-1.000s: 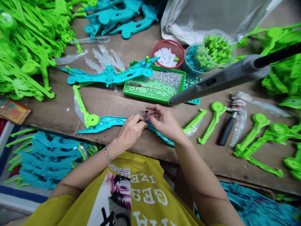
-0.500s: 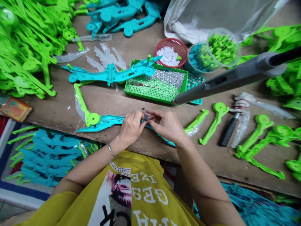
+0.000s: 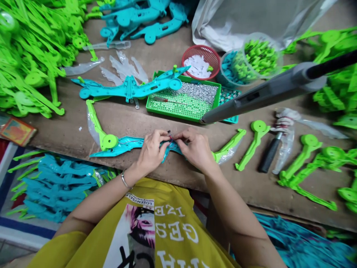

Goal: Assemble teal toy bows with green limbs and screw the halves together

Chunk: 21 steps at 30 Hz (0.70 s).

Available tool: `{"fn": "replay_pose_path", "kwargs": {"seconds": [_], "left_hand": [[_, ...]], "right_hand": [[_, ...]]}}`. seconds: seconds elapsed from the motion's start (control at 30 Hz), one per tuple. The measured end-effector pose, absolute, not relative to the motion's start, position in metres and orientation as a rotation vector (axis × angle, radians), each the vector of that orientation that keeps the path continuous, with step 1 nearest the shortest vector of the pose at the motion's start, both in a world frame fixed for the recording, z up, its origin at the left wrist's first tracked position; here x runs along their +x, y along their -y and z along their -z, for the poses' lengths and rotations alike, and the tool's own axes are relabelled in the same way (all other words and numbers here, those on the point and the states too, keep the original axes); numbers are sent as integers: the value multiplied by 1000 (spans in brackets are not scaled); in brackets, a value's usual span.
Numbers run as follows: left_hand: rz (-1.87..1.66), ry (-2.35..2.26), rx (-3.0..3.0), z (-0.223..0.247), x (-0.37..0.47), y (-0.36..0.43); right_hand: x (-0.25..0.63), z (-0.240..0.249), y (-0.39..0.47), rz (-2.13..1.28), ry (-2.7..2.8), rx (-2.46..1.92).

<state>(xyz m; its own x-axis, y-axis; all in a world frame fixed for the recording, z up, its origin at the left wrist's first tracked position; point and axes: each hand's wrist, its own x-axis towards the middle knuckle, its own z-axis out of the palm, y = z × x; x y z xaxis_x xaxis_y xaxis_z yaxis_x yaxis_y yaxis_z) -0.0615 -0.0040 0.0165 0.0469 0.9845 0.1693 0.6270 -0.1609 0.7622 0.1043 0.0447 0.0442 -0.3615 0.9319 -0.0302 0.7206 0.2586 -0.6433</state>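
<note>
At the middle of a long turquoise plastic shell [image 3: 128, 145] on the bench, both hands come together. My left hand [image 3: 150, 150] is closed, its thumb and fingers pinching a small dark part with thin wires [image 3: 169, 134]. Opposite it, my right hand [image 3: 196, 149] has its fingertips pressed together on the same wired part, though the exact grip is partly hidden. A thin wire runs along the shell's left half. Lime-green arms with clear plastic blades are at both ends, a left arm [image 3: 108, 141] and a right arm [image 3: 230, 149].
Beyond the hands, a grey power screwdriver [image 3: 251, 95] hangs over a green tray [image 3: 173, 111] of screws. Another turquoise shell [image 3: 111, 89] overlaps the tray. A red basket [image 3: 200, 72], a clear tub [image 3: 258, 56] and a black-handled hammer [image 3: 270, 154] are also on the bench. Green parts [image 3: 36, 56] heap at left.
My hands have drawn slightly apart around the wired part, and more of the shell's middle shows between them. The whole view has shifted a little.
</note>
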Motion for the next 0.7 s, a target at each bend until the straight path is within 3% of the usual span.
{"fn": "replay_pose_path", "kwargs": {"seconds": [0.23,0.7], "left_hand": [[-914,-1638,1906,-16,-67,4],[-802,-1772,2026,-14,-58,3]], "right_hand": [[101,-37,-48,-878,2112,-1470],[114,-37,-56,-1406,2033,-1295]]}}
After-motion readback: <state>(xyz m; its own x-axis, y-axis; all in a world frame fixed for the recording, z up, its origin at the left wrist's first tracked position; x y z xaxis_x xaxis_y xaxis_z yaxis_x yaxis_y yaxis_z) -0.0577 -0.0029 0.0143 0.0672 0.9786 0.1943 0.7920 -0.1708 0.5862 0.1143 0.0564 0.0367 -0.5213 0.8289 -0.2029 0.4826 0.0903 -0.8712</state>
